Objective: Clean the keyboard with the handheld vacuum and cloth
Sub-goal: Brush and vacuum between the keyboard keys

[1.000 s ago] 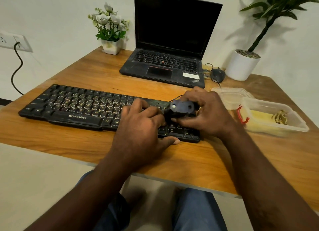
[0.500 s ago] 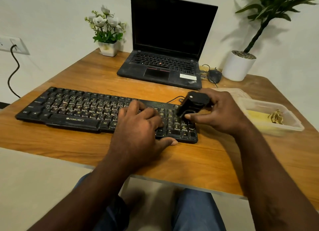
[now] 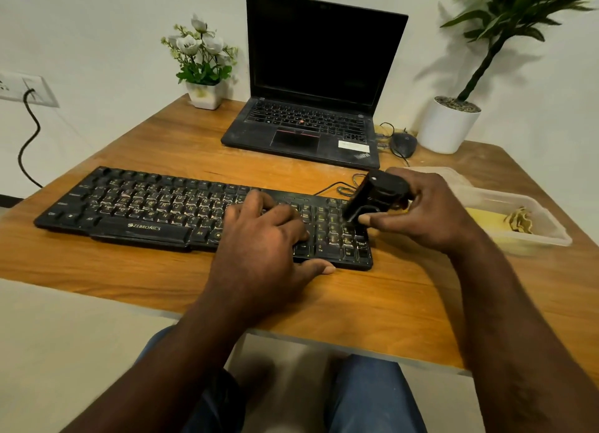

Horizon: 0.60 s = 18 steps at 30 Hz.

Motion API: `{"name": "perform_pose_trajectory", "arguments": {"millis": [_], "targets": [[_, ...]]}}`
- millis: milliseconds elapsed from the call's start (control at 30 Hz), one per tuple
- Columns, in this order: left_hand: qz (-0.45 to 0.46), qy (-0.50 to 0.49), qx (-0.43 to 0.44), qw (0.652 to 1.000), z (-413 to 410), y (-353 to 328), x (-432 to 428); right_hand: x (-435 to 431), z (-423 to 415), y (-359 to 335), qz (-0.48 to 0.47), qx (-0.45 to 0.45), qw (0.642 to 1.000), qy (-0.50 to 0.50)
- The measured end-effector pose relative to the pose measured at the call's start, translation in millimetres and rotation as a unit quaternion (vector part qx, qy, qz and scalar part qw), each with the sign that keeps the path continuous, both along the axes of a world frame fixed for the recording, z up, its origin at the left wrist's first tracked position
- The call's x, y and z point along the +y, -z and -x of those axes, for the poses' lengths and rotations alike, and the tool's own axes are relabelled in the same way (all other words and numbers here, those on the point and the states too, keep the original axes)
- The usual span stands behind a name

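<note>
A dusty black keyboard [image 3: 152, 209] lies across the wooden desk [image 3: 372, 306]. My left hand [image 3: 262, 241] rests flat on its right half, fingers spread over the keys, thumb at the front edge. My right hand [image 3: 428, 212] grips a small black handheld vacuum [image 3: 376, 196], tilted with its nozzle down on the keypad at the keyboard's right end. A yellow cloth [image 3: 486, 222] lies in a clear plastic tub [image 3: 544, 235] just right of my right hand.
An open black laptop [image 3: 311, 121] stands behind the keyboard, with a black mouse [image 3: 403, 144] beside it. A small flower pot [image 3: 204, 92] sits at the back left, a white planter [image 3: 447, 125] at the back right. A wall socket [image 3: 22, 87] with a cable is on the left.
My right hand has carried the vacuum rightward from the keyboard's middle-right to the keypad and tilted its nozzle down. My left hand has stayed on the keys.
</note>
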<state>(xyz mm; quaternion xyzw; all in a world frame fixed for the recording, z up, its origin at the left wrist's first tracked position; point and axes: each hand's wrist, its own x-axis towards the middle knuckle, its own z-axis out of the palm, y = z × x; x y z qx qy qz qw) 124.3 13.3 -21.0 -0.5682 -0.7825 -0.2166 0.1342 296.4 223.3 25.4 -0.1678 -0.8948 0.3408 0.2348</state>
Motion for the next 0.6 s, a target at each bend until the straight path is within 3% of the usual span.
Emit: {"name": "perform_pose_trajectory", "arguments": {"millis": [233,367,600], "targets": [[-0.006,-0.004,0.011,1.0,2,3,-1,-39,47,14,-0.131,0.014,0.991,-0.017],[-0.014,0.002,0.011,1.0,2,2,-1,-17,18,7,-0.067,-0.01,0.998,0.015],[-0.025,0.006,0.014,1.0,3,5,-1,0,8,8,-0.014,0.046,0.995,0.092]]}}
